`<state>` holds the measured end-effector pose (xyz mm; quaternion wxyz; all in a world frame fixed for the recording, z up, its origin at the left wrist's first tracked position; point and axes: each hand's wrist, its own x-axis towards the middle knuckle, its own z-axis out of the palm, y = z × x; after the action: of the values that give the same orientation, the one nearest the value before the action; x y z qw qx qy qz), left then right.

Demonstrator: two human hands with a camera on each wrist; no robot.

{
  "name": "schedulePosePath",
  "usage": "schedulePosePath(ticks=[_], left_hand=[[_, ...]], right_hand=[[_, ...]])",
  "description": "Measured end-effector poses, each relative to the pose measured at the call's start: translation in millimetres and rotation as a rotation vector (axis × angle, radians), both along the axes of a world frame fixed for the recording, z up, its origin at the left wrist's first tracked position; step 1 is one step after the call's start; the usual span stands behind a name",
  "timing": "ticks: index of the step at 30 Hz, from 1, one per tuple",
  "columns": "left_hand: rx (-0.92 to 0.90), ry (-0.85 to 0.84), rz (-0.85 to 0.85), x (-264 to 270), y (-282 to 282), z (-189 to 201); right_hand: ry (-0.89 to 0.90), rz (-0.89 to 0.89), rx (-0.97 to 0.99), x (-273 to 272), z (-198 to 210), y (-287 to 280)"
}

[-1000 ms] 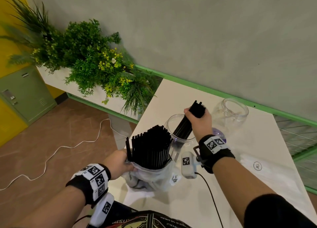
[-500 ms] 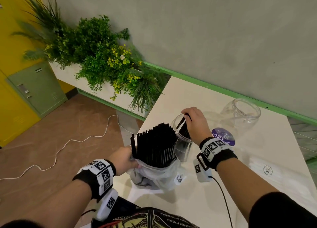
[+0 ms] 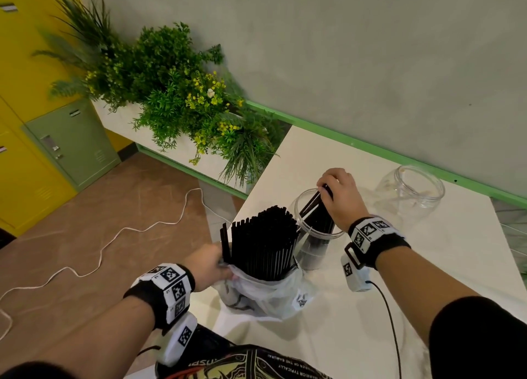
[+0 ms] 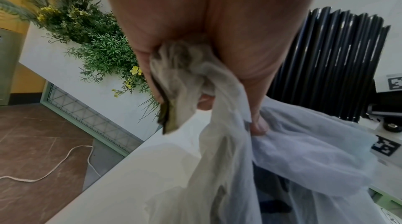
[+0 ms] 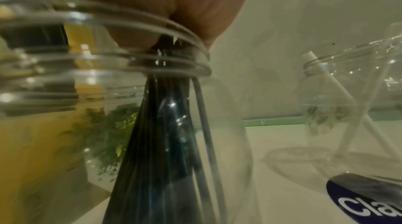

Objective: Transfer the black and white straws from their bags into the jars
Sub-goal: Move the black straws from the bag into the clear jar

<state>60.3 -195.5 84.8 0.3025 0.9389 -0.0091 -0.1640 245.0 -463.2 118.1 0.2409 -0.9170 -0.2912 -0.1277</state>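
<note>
Readable writing: "Cla…" on a blue round label (image 5: 369, 198) by the far jar (image 3: 410, 190). R hand (image 3: 339, 199) reaches down over the near jar (image 3: 316, 230), fingers curled round black straws (image 5: 165, 133) w/ their lower ends inside it. L hand (image 3: 208, 267) grips the bag (image 3: 265, 296) of black straws upright on the counter (image 3: 427, 264), left of that jar.

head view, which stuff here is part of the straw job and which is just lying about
Part of the job:
- black straws in their plastic bag, gripped by the left hand
- near jar, where the right hand holds a bunch of straws
- far jar with white straws

Lying about:
- plants
- floor cable
- lockers
</note>
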Motion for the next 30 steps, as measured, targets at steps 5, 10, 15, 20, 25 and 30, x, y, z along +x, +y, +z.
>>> schedulePosePath(ticks=[5,10,15,20,25,30], left_hand=[[-0.018,0.002,0.013,-1,2,-1],[-0.04,-0.002,-0.004,-3,0,1],[-0.035,0.005,-0.013,-3,1,0],[-0.041,0.029,-0.002,-5,4,-4],[-0.035,0.022,-0.006,-5,5,-5],[-0.034,0.014,-0.027,-6,5,-7]], right_hand=[[0.02,0.027,0.017,4,3,4],[-0.043,-0.076,0.058,8,14,6],[0.082,-0.15,-0.046,9,10,1],[0.016,-0.192,0.048,-4,6,-8],[0.094,-0.198,0.004,-7,3,-9],[-0.105,-0.199,0.353,-52,24,-1]])
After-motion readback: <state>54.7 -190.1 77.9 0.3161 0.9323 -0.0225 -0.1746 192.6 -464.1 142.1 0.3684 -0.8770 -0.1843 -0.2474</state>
